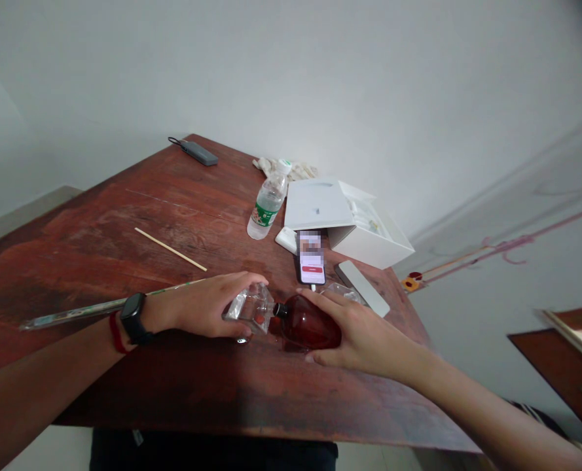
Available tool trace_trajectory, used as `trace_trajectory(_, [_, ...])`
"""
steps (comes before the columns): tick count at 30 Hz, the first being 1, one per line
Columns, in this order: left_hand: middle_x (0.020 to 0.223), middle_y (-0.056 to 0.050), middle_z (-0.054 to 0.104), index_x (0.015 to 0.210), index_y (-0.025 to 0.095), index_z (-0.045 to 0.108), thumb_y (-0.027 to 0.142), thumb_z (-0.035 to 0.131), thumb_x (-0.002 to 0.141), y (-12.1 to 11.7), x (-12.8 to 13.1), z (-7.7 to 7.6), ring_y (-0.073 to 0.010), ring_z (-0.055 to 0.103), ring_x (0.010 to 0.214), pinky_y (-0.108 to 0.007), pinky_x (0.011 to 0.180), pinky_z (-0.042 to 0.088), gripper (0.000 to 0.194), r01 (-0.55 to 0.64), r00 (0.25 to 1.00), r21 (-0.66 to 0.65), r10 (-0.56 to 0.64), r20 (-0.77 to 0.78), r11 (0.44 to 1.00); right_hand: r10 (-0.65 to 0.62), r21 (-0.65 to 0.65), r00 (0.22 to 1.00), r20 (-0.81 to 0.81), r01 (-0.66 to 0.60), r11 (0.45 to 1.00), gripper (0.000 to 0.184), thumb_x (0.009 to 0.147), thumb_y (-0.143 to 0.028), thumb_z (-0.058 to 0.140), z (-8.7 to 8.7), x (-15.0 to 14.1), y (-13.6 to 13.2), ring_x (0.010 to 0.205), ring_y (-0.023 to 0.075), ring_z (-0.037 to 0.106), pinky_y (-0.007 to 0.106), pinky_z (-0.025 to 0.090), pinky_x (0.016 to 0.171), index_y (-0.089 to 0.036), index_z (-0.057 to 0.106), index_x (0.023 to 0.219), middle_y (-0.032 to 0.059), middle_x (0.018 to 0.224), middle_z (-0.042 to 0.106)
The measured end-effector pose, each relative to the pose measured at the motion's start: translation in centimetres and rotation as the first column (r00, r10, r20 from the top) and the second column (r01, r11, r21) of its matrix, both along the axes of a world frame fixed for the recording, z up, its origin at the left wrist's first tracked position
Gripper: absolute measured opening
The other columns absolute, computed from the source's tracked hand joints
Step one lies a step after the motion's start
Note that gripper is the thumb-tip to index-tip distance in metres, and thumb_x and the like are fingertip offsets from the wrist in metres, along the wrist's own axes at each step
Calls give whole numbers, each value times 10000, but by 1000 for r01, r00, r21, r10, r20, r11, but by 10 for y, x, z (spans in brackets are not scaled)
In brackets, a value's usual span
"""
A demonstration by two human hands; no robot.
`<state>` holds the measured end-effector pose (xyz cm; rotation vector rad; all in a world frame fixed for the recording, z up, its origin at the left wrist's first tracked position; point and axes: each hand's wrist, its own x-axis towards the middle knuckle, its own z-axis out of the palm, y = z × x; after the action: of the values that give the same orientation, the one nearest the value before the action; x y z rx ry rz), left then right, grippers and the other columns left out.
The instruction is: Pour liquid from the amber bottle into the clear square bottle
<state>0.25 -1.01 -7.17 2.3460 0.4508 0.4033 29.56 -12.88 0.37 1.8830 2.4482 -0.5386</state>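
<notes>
From where I stood, the left hand [217,307] had thumb and fingers curled round a clear container [249,304], tilted over the worktop [99,209]. The right hand [354,327] gripped a dark red bottle [308,324], lying over sideways, its black neck pointed at the container; whether they touched I couldn't tell. I saw no readable lettering on either. Just beyond, a phone [311,257] showed a red button, its wording too small to read. Behind it, a white box [315,199] bore a small grey mark I couldn't make out. Left of that, a water bottle [263,216] stood upright, its green label with pale characters illegible. A bare stick [170,249] lay nearer the left forearm.
</notes>
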Motion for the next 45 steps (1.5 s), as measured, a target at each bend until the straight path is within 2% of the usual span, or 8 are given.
trace_trajectory(23, [1476, -139, 625, 1491, 218, 439, 439, 819, 892, 0, 1, 1, -334, 645, 1328, -426, 1129, 498, 742, -3, 1000, -18, 3, -12, 1000, 19, -6, 1000, 5, -19, 1000, 1007, 749, -416, 879, 2, 1, 0, 1214, 386, 723, 543, 589, 1004, -309, 424, 1641, 162, 1536, 619])
trace_trajectory(32, [1465, -152, 626, 1489, 210, 437, 496, 796, 912, 0, 1, -3, -339, 650, 1313, -439, 1133, 497, 737, 6, 1000, 15, -6, 27, 1000, 14, -17, 999, 29, -13, 1000, 1016, 748, -405, 873, 3, 0, 0, 1194, 375, 731, 533, 593, 996, -301, 415, 1649, 162, 1550, 605])
trace_trajectory(45, [1500, -156, 607, 1506, 215, 420, 475, 795, 906, 0, 0, -2, -344, 628, 1353, -444, 1150, 487, 754, 1, 1000, 15, -1, 2, 1000, 13, 1, 1000, 13, -13, 1000, 1009, 741, -405, 881, 3, 0, 0, 1208, 389, 723, 553, 591, 996, -318, 432, 1641, 152, 1532, 623])
